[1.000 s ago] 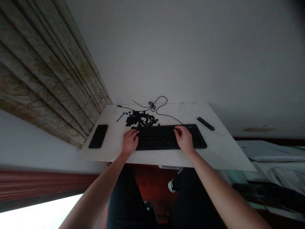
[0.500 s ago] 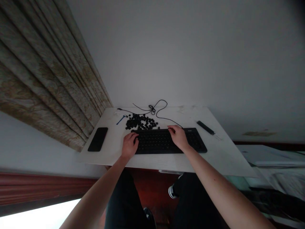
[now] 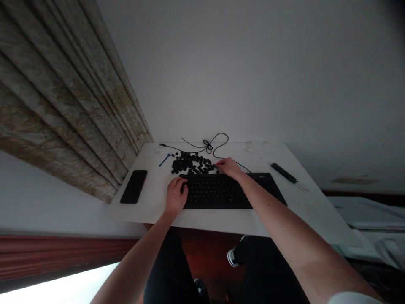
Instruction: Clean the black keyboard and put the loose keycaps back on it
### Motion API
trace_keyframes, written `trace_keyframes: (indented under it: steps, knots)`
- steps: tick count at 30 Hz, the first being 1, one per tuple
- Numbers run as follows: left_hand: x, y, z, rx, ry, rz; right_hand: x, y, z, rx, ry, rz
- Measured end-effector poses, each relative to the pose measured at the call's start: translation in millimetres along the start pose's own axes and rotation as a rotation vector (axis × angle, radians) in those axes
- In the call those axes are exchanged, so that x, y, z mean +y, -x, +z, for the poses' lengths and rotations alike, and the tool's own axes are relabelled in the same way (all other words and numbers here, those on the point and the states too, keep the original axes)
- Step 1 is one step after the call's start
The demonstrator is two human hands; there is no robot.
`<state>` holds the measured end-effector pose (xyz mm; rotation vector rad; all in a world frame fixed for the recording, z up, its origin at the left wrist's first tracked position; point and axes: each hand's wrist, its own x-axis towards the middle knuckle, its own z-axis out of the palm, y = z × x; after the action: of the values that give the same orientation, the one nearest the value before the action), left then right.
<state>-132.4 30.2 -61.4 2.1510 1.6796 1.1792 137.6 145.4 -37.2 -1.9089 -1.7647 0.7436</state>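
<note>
A black keyboard (image 3: 218,192) lies along the front of the white table. My left hand (image 3: 176,196) grips its left end, thumb and fingers bent over the corner. Behind it, loose black keycaps (image 3: 190,162) form a scattered pile. At the right edge of that pile is my right hand (image 3: 228,166), reaching over the keyboard's top edge. Its fingertips are drawn together beside a keycap; whether one is between them is too small to tell. The right forearm covers part of the keyboard's right side.
A black cable (image 3: 221,143) curls behind the keycaps. Left of the pile lies a blue tool (image 3: 164,159), with a phone (image 3: 133,186) nearer the left edge. A dark narrow bar (image 3: 284,172) lies on the right of the white table (image 3: 155,190). Curtains hang on the left.
My right hand has moved from the keyboard's top edge, left and away from me, to the keycap pile. My left hand stays at the keyboard's left end. The view has shifted slightly.
</note>
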Motion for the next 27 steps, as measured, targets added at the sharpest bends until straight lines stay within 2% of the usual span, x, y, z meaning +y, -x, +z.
trace_keyframes:
  steps: [2, 5, 8, 13, 16, 20, 27]
  knots:
    - [-1, 0, 1, -0.002, 0.024, -0.014, 0, -4, 0, -0.007, 0.059, -0.015]
    - [-2, -1, 1, -0.007, 0.044, -0.022, -8, -8, 1, 0.086, 0.159, -0.049]
    - [-2, -1, 1, -0.013, 0.055, -0.022, -27, -7, 8, 0.119, 0.214, -0.179]
    - [-2, -2, 0, -0.021, 0.073, -0.037, -67, -4, 36, -0.069, 0.214, -0.454]
    - [-3, -2, 1, -0.02, 0.08, -0.046, -81, -6, 52, -0.143, 0.235, -0.547]
    - [-4, -2, 1, -0.015, 0.094, -0.046, -88, -10, 62, -0.163, 0.287, -0.543]
    - [-4, -2, 1, -0.027, 0.103, -0.054, -85, -14, 58, -0.152, 0.322, -0.52]
